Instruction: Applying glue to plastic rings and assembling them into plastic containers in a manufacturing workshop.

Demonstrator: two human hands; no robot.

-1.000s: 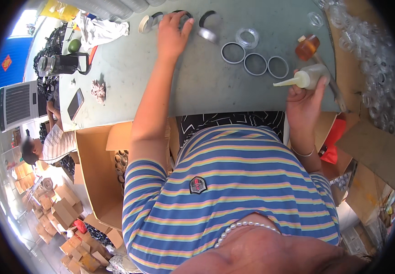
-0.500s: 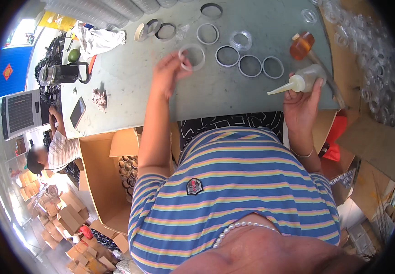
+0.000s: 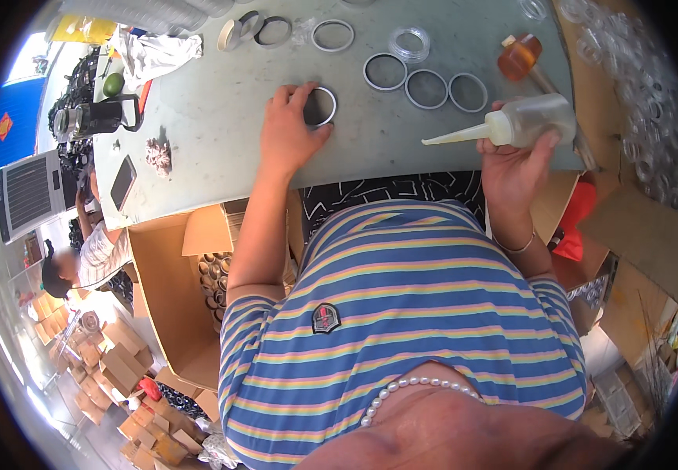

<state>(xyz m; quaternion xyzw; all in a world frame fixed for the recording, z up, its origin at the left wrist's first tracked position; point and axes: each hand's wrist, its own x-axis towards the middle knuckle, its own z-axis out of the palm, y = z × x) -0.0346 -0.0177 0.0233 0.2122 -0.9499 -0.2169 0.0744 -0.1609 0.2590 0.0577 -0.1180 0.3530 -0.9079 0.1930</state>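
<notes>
L hand (image 3: pixel 296 133) is pinching a silver ring (image 3: pixel 331 94) btwn the thumb and fingertips, w/ the thumb on the near side & the fingers on the far side. The ring is showing over the table (image 3: pixel 221 125), in front of the person & a bit left of the middle; can't tell if it's touching the top. R hand (image 3: pixel 515 160) is squeezing its fingers & thumb round a cloudy squeeze bottle (image 3: pixel 538 121), which is lying sideways in the grip. Its long thin tip is pointing left, twd the ring but well apart from it.

Three more rings (image 3: pixel 426 106) are sitting close together in a row, btwn the hands & farther back. A clear ring (image 3: pixel 409 57) is resting just behind the row. One pale ring (image 3: pixel 332 50) is lying farther back, past L hand. An amber mallet (image 3: pixel 520 57) is lying behind the bottle, nr the table's R edge.

Over on the L, a phone (image 3: pixel 123 182) is lying by the table's edge. A cardboard box (image 3: pixel 162 298) is standing below, w/ lots of small round parts (image 3: pixel 213 270) inside.
</notes>
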